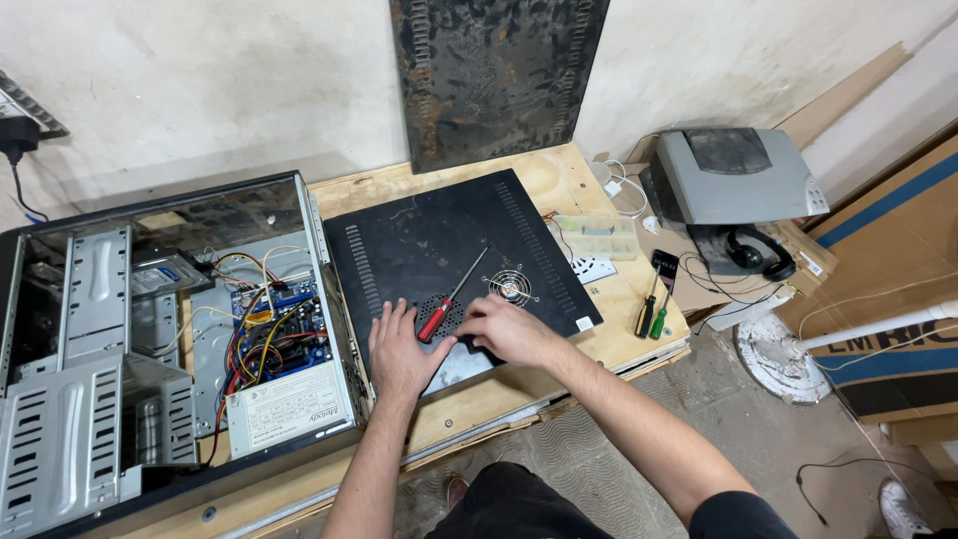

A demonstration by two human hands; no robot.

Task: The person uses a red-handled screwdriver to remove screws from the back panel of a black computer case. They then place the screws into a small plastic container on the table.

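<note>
At frame centre, both hands rest on the black side panel (pixel 439 250) on the bench (pixel 559 180), left hand (pixel 399 351) flat and open, right hand (pixel 509 327) curled beside the red screwdriver (pixel 446 304), grasping nothing I can see; the panel looks stiff, thin, sharp-edged, best gripped by its long edges.

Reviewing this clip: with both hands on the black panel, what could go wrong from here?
1. The red-handled screwdriver lies loose on the black side panel by the left hand; it may roll off if the panel shifts.
2. The panel's near corner, under the right hand, sits close to the table edge, so the panel might slide off.
3. The small fan looks loose and could be knocked.
</note>
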